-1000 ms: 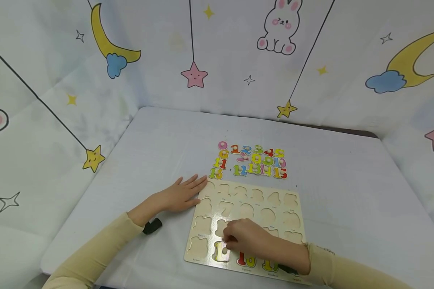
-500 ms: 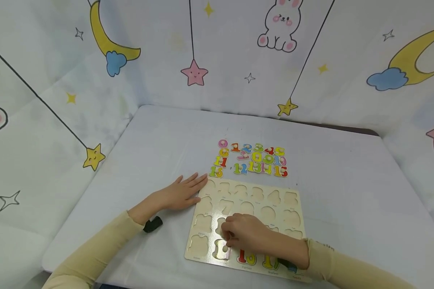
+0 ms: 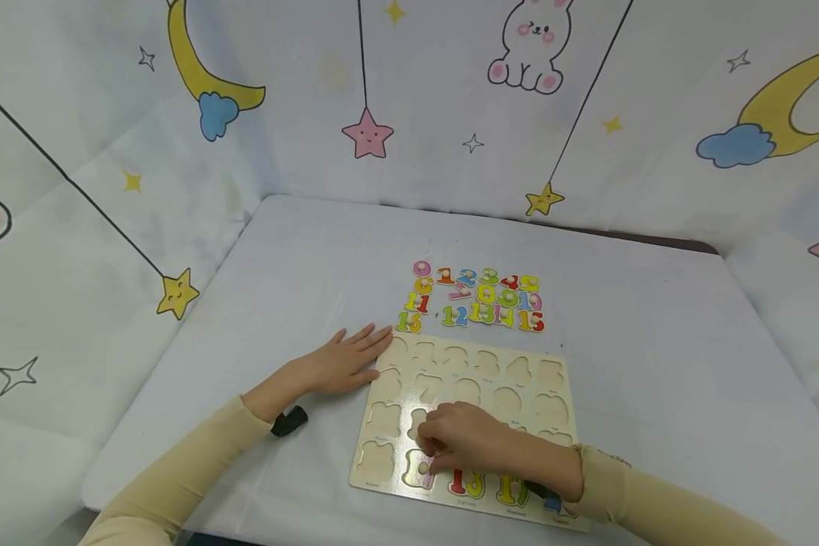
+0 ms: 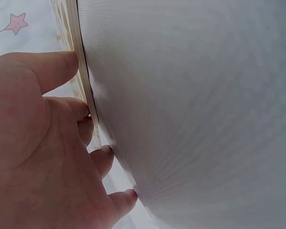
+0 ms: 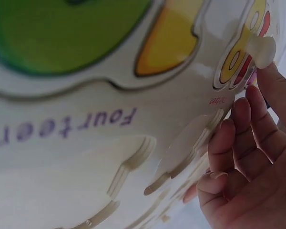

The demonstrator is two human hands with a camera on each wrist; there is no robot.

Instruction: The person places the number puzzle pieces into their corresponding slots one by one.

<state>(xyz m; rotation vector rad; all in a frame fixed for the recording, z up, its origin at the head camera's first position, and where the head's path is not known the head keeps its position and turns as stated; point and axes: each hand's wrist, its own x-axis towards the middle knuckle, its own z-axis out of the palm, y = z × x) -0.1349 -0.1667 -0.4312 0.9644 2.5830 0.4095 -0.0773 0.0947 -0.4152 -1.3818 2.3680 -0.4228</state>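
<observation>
A wooden number-puzzle board (image 3: 362, 455) lies near the table's front edge. My left hand (image 3: 337, 368) rests flat with spread fingers at its upper left edge; in the left wrist view the fingertips of this hand (image 4: 43, 143) touch the board's side. Over the bottom rows is my right hand (image 3: 460, 436), its fingers loosely bent and its thumb tip touching the 17 piece (image 3: 412, 472) beside its knob. That piece sits in its recess. In the right wrist view the right thumb (image 5: 276, 88) appears behind the knob (image 5: 262, 50) of the yellow-and-red 18 piece.
Loose number pieces (image 3: 484, 296) with knobs lie in rows behind the board. The 18 piece (image 3: 466, 483) and 19 piece (image 3: 512, 491) fill bottom recesses; a blue piece (image 3: 553, 504) is partly hidden by the right wrist. A patterned cloth wall (image 3: 423, 98) rises behind the table.
The right hand has shifted slightly while its thumb stays at the 17 piece, whose shine has changed. The left hand holds its place. The head view has tilted slightly.
</observation>
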